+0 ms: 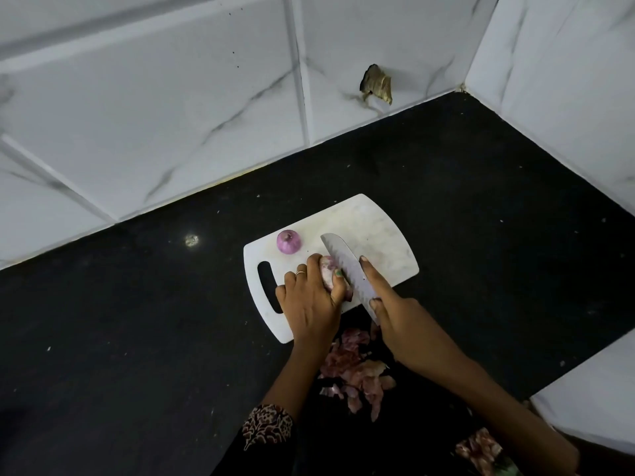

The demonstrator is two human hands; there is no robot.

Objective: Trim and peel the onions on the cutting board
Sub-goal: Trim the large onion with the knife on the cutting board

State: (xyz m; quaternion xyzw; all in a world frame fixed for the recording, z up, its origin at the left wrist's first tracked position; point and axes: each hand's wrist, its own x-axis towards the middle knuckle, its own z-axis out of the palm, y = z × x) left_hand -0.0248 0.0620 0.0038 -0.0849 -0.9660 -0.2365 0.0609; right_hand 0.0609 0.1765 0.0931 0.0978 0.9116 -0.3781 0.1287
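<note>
Clamped under the curled fingers of the left hand (311, 293), an onion (328, 269) was held down on the near part of the white cutting board (374, 228), with the thumb at its right side next to the blade. A broad knife (345, 266) was gripped in the right hand (395, 316), the forefinger laid along the spine and the edge set against the onion's right end, so the trimming of that end was judged to be in hand. Whether the edge had entered the flesh could not be told.

Such an onion was judged to be light, firm and round, prone to roll under a blade, and slick wherever its dry skin had come away. It was thought best taken across its middle, well clear of the end being cut, with the fingertips tucked back. Its papery skin was expected to tear easily.

The held onion looked pale pink with purple blotches, and was largely hidden by the fingers. A second onion (289, 241), purple and glossy, was seen well apart from it near the board's far left edge. Pink onion skins (357, 369) were heaped on the black counter (481, 201) just beside the board's near edge.
</note>
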